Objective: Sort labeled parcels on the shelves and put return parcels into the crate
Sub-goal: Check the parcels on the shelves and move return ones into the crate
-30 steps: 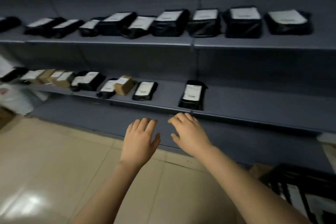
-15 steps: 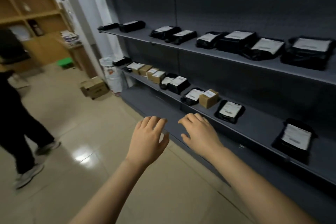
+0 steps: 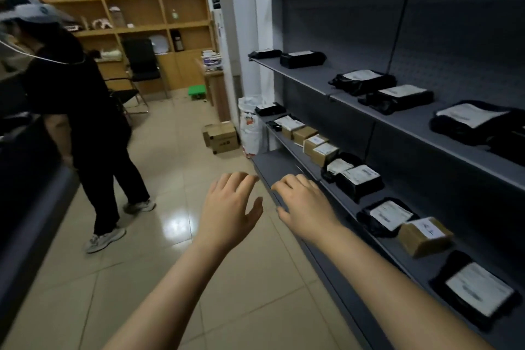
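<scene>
My left hand (image 3: 228, 207) and my right hand (image 3: 305, 206) are stretched out side by side, palms down, fingers relaxed, holding nothing. They hover over the floor beside the dark grey shelving (image 3: 412, 111) on the right. The lower shelf (image 3: 295, 150) carries black bagged parcels with white labels (image 3: 359, 180) and brown cardboard boxes (image 3: 324, 152). One brown box (image 3: 424, 236) lies near my right forearm. The upper shelf holds more black labeled parcels (image 3: 397, 96). No crate is in view.
A person in black (image 3: 82, 111) stands on the tiled floor at left, beside a dark counter (image 3: 25, 207). A cardboard box (image 3: 221, 136) and a white sack (image 3: 251, 128) sit on the floor at the shelving's far end. Wooden shelves (image 3: 127, 17) and a chair (image 3: 142, 62) stand behind.
The view has swung left, from facing the shelves to looking along the aisle. The person at left has come closer into view. My hands stay out in front, holding nothing.
</scene>
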A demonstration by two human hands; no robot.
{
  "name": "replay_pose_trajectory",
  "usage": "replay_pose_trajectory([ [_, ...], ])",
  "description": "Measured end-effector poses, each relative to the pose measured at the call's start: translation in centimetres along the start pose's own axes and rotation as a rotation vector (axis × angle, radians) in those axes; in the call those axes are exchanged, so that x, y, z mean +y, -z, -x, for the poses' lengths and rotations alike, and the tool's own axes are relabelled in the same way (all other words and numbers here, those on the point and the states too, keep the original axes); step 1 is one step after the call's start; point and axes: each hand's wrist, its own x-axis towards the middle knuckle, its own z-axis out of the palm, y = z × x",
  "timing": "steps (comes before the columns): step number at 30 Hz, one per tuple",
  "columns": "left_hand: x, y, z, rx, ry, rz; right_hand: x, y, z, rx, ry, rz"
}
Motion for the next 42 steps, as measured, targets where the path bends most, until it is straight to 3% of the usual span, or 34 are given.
replay_pose_trajectory([
  [9, -7.3, -5.4, -5.8, -0.102, 0.104, -0.116, 3.6, -3.8, -12.2, -0.044, 0.142, -0.067],
  [17, -18.0, -11.6, -11.4, -0.127, 0.123, -0.148, 4.1, -9.7, -25.0, -0.068, 0.179, -0.103],
  [28, -37.0, -18.8, -23.9, -0.162, 0.055, -0.154, 4.2, -16.0, -47.3, -0.026, 0.101, -0.088],
  [42, -51.8, -34.5, -40.4, -0.196, 0.048, -0.179, 13.3, -24.3, -71.5, -0.017, 0.098, -0.079],
])
